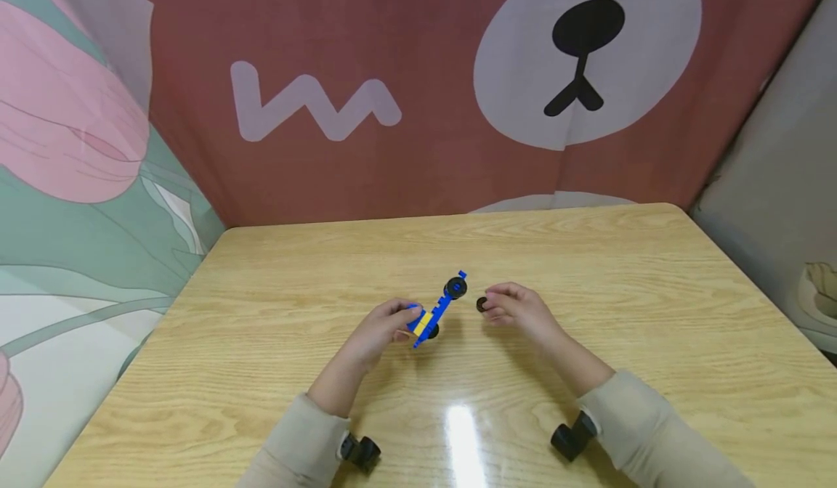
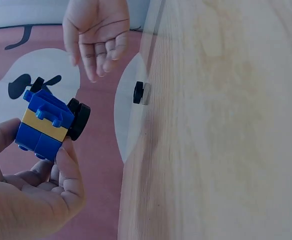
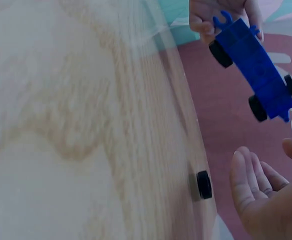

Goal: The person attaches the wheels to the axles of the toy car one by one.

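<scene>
My left hand grips a small toy car by one end, above the table. The car has a long blue chassis, a yellow brick between blue ones, and black wheels, three of which show in the right wrist view. To its right, my right hand is palm up with loosely bent fingers and nothing in its grasp. A loose black wheel stands at the tabletop just beyond the right fingertips, apart from them in both wrist views.
The wooden table reaches back to a reddish-brown cloth with a cartoon bear face. On the left hangs a floral cloth. Black wrist cameras sit by both beige sleeves.
</scene>
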